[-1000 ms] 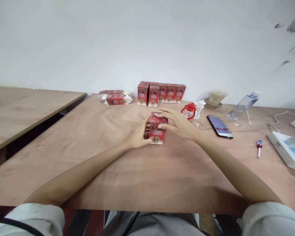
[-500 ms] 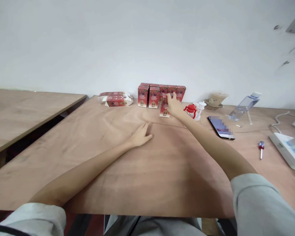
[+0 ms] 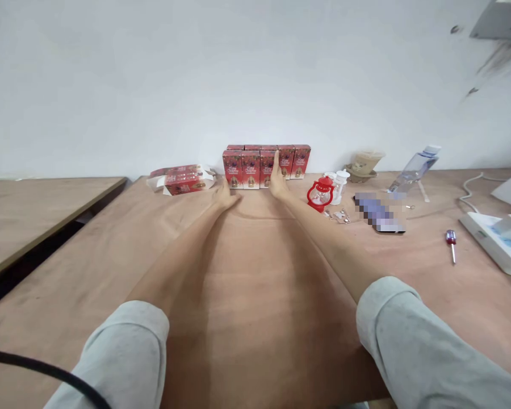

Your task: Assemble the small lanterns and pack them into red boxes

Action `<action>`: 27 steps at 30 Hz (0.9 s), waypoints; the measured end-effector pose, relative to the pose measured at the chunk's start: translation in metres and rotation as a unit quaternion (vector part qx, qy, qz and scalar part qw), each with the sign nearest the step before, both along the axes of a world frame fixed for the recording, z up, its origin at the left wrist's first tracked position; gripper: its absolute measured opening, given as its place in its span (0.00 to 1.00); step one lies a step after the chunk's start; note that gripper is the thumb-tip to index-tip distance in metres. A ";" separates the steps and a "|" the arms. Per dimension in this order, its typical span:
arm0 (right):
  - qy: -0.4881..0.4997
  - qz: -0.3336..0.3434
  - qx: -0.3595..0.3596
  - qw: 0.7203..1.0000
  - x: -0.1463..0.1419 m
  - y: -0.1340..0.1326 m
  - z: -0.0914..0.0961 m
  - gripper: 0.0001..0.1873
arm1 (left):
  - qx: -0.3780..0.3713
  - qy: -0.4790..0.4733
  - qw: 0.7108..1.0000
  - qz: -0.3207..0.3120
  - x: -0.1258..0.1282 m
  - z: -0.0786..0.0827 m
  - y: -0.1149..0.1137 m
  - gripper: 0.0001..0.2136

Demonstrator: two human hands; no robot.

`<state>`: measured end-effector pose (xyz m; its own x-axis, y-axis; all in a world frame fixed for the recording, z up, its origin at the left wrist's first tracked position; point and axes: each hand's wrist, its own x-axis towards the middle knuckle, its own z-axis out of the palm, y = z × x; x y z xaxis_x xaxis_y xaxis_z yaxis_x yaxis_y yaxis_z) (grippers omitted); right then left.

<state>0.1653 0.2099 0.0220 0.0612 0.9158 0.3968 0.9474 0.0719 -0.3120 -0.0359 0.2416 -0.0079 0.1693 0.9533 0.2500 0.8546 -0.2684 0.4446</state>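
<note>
Three small red printed boxes [image 3: 251, 170] stand upright side by side in a front row, with more red boxes [image 3: 301, 162] standing behind them against the wall. My right hand [image 3: 277, 184] is flat and upright along the right side of the front row, its fingers straight. At the row's left end is my left hand [image 3: 224, 196], thumb spread out and fingers partly hidden; whether it touches the box is hard to tell. Neither hand is wrapped round a box. Flat red-and-white cartons [image 3: 186, 180] lie left of my left hand.
Right of the boxes stand a red lantern [image 3: 321, 196] and white lanterns [image 3: 339, 184], with small metallic bits [image 3: 339, 216] near them. Further right are a phone [image 3: 377, 213], a cup [image 3: 366, 163], a tilted bottle [image 3: 414, 170], a screwdriver [image 3: 452, 245] and a power strip [image 3: 494, 241].
My right hand has let go of the box it was setting down, which now stands third in the front row. My left hand has moved forward to the row's left end.
</note>
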 end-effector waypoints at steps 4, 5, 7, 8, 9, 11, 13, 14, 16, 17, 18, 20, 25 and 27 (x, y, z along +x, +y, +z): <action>-0.044 -0.027 -0.009 0.999 0.001 -0.015 0.015 0.47 | -0.029 0.028 0.999 -0.009 0.000 -0.001 -0.007 0.44; -0.066 -0.031 -0.004 0.997 0.005 -0.022 0.022 0.46 | -0.027 0.044 0.999 -0.011 0.000 -0.001 -0.010 0.43; -0.126 -0.023 0.020 0.992 0.017 -0.038 0.035 0.40 | -0.025 0.085 0.996 -0.010 0.001 -0.001 -0.020 0.40; -0.161 -0.019 0.034 0.986 0.026 -0.047 0.042 0.34 | -0.026 0.106 0.994 -0.013 0.002 -0.001 -0.027 0.38; -0.194 -0.024 0.040 0.980 0.037 -0.056 0.048 0.29 | -0.029 0.122 0.992 -0.020 0.004 -0.002 -0.036 0.35; -0.237 -0.064 -0.017 0.969 0.058 -0.072 0.056 0.23 | -0.038 0.140 0.988 -0.052 0.006 -0.003 -0.055 0.31; -0.260 -0.064 -0.101 0.958 0.078 -0.084 0.060 0.21 | -0.047 0.153 0.983 -0.092 0.007 -0.004 -0.078 0.29; -0.265 -0.053 -0.116 0.956 0.085 -0.089 0.061 0.20 | -0.049 0.159 0.980 -0.109 0.007 -0.005 -0.090 0.29; -0.275 -0.023 -0.119 0.954 0.095 -0.094 0.061 0.19 | -0.053 0.169 0.973 -0.146 0.006 -0.005 -0.113 0.29; -0.279 -0.009 -0.111 0.954 0.098 -0.096 0.062 0.19 | -0.055 0.172 0.969 -0.166 0.006 -0.005 -0.124 0.29; -0.274 0.004 -0.095 0.957 0.098 -0.098 0.062 0.19 | -0.055 0.172 0.964 -0.193 0.006 -0.005 -0.135 0.30; -0.214 0.023 -0.038 0.976 0.091 -0.102 0.061 0.21 | -0.057 0.152 0.956 -0.245 0.007 -0.004 -0.153 0.32; 0.102 0.102 0.025 0.989 0.032 -0.127 0.030 0.32 | -0.090 -0.034 0.959 -0.267 0.018 0.001 -0.184 0.43; 0.114 0.128 0.008 0.985 0.000 -0.142 0.008 0.30 | -0.087 -0.171 0.952 -0.240 0.024 0.002 -0.192 0.40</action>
